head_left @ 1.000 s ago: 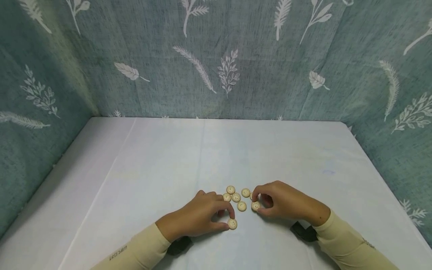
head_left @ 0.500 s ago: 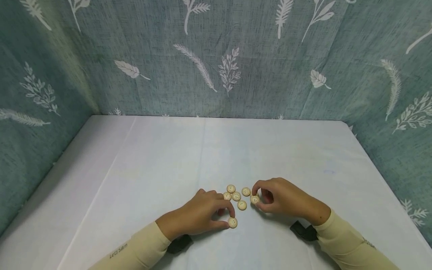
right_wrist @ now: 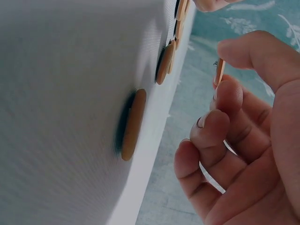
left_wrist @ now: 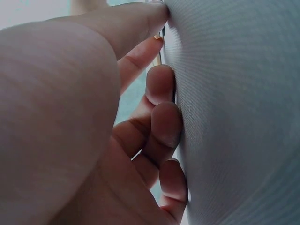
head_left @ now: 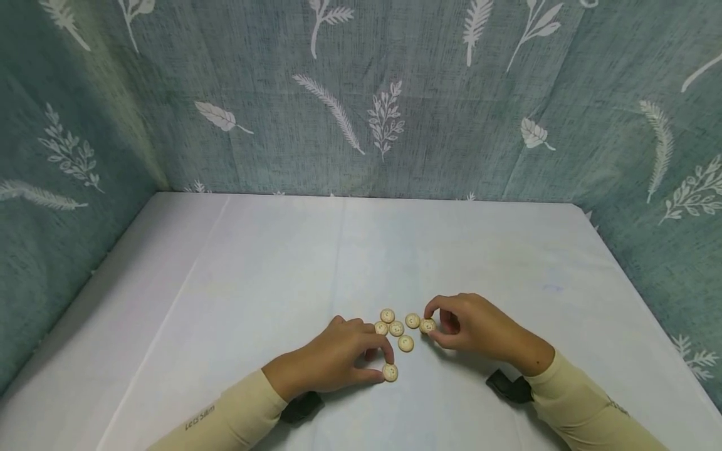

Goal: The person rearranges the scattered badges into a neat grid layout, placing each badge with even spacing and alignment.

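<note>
Green-grey cloth (head_left: 361,125) patterned with white leaves and sprigs closes off the back and both sides of a white tabletop (head_left: 271,263). The only writing is on the tan sleeves: dark lettering (head_left: 200,417) along the left sleeve (head_left: 225,413) is slightly smeared but seems to read "Lets Slim", while a dark print (head_left: 618,407) on the right sleeve (head_left: 575,394) is too small to make out. A black device (head_left: 302,407) shows under the left wrist and another black device (head_left: 509,386) under the right.

Both hands are gripping. The left hand (head_left: 333,360) pinches a round pale button (head_left: 390,373) by its edges between thumb and forefinger, nearest the person; the right hand (head_left: 474,326) pinches a second button (head_left: 427,326) the same way. Five loose buttons (head_left: 397,329) lie near the front of the tabletop between the hands, faces up.

From the head, the right hand's button looks set against its neighbour; the right wrist view shows it edge-on, raised clear of the surface. The left wrist view shows the other fingertips (left_wrist: 166,124) close against the cloth-textured white surface, its button mostly hidden.
</note>
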The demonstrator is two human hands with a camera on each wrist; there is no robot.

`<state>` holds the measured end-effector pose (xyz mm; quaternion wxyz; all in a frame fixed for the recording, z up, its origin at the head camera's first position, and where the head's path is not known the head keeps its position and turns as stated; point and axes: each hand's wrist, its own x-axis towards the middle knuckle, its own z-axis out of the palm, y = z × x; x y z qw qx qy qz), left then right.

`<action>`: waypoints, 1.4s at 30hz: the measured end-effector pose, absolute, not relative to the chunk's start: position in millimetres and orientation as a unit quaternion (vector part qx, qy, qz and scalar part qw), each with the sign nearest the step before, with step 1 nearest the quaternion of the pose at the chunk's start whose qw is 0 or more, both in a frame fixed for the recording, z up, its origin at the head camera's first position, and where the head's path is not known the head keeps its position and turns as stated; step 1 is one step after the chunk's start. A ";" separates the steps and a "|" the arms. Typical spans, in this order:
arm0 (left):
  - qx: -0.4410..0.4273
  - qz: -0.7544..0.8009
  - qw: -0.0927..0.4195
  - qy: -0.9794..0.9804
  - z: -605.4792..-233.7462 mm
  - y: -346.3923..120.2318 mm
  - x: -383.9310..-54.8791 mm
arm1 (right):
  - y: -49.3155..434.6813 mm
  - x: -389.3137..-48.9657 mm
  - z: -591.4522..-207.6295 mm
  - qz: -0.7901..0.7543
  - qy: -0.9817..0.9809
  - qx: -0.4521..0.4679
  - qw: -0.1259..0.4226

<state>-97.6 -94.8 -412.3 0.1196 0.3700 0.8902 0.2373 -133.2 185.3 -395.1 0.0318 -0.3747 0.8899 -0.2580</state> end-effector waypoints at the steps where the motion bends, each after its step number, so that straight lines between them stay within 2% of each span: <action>1: 0.370 0.238 0.121 0.890 -412.6 -94.6 -97.7 | 185.5 -133.7 -395.1 -0.259 0.889 -0.375 0.032; 15: 0.369 0.232 0.128 0.891 -416.3 -90.5 -101.2 | 187.8 -151.7 -390.3 -0.285 0.887 -0.360 0.041; 29: 0.373 0.233 0.123 0.890 -414.7 -89.7 -101.1 | 180.6 -165.9 -375.3 -0.274 0.901 -0.336 -0.004; 42: 0.363 0.235 0.125 0.893 -413.2 -94.3 -97.8 | 181.5 -172.0 -385.1 -0.272 0.910 -0.310 -0.033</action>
